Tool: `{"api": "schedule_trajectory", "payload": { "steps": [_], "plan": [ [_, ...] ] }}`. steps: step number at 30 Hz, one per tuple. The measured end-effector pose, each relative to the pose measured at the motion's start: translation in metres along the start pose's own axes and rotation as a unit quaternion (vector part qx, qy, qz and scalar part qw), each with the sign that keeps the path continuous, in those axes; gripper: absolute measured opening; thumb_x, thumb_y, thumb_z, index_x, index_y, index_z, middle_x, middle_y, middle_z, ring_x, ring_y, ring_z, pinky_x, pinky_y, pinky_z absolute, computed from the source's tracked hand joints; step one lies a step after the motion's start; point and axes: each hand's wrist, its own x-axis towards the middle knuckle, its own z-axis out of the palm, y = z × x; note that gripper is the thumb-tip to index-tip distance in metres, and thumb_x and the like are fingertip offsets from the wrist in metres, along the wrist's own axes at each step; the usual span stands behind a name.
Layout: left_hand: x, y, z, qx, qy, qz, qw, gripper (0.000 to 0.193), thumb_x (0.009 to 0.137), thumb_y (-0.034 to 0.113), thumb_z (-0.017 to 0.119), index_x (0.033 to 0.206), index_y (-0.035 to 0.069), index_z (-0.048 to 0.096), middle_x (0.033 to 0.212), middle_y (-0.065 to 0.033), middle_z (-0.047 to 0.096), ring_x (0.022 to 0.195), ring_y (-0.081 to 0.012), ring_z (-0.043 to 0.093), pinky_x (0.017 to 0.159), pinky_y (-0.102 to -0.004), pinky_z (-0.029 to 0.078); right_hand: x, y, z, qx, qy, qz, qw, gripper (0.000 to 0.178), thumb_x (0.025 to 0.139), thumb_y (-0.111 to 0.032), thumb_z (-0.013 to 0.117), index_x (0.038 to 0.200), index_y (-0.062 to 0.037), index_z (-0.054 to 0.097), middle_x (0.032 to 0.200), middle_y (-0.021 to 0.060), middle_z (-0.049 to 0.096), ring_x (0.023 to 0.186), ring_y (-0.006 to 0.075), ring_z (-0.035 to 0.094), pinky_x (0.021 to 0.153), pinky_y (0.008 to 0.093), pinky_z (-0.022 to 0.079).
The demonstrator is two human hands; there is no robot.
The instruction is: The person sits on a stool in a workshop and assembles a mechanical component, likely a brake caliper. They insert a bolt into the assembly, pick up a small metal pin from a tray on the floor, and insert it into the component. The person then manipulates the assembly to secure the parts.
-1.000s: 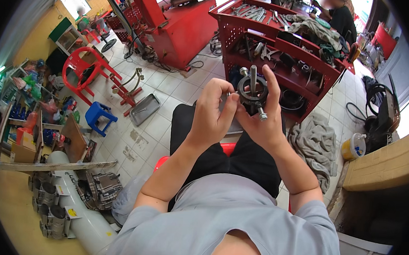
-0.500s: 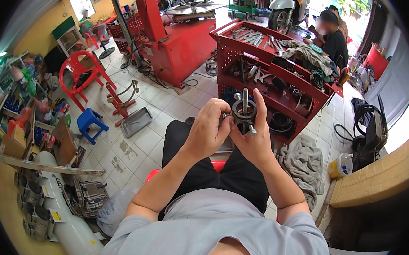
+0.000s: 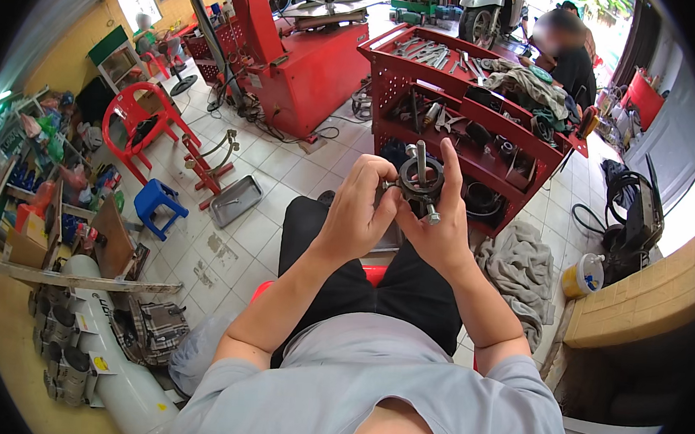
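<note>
Above my lap I hold a dark ring-shaped metal tool [image 3: 423,191] with bolts sticking out of its sides. A threaded rod [image 3: 422,159] stands up through the middle of the ring. My right hand [image 3: 441,230] grips the ring from the right and below, its index finger stretched upward beside it. At the ring's left side, my left hand [image 3: 354,216] has its curled fingers and thumb closed on a side bolt [image 3: 391,185]. The fingers partly hide that bolt. Another bolt [image 3: 433,217] points toward me near my right thumb.
A red tool trolley [image 3: 390,71] with wrenches and rags stands ahead to the right. Left of me are a grey metal tray [image 3: 236,201], a blue stool [image 3: 160,206] and a red chair [image 3: 137,126]. A crumpled cloth [image 3: 518,277] lies on the right. A co-worker [image 3: 572,63] is beyond the trolley.
The ring has tipped slightly, showing more of its opening, and sits a little higher in the picture. My left fingers have shifted slightly at the side bolt. Both hands keep their hold.
</note>
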Motion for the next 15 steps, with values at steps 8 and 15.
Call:
{"api": "schedule_trajectory", "payload": {
  "steps": [8,15],
  "plan": [
    [-0.0019,0.0006,0.0002,-0.045,0.002,-0.015,0.999,0.015,0.088,0.001,0.057,0.101,-0.001,0.050,0.096,-0.0140,0.052,0.085,-0.0273,0.054,0.078,-0.0333,0.044,0.0019,0.0004,-0.0016,-0.019,0.009,-0.054,0.998,0.097,0.074,0.001,0.070,0.150,-0.0024,0.009,0.096,0.0124,0.062,0.079,0.0216,0.065,0.070,0.0322,0.052],
    [-0.0036,0.0005,0.0053,-0.034,0.044,0.008,0.998,0.017,0.087,0.001,0.061,0.102,0.001,0.053,0.097,-0.0126,0.056,0.083,-0.0253,0.055,0.072,-0.0309,0.044,0.0010,-0.0050,-0.0033,-0.023,0.007,-0.034,0.999,0.099,0.075,0.001,0.070,0.151,-0.0028,0.006,0.095,0.0119,0.063,0.078,0.0219,0.065,0.070,0.0329,0.053]
  ]
}}
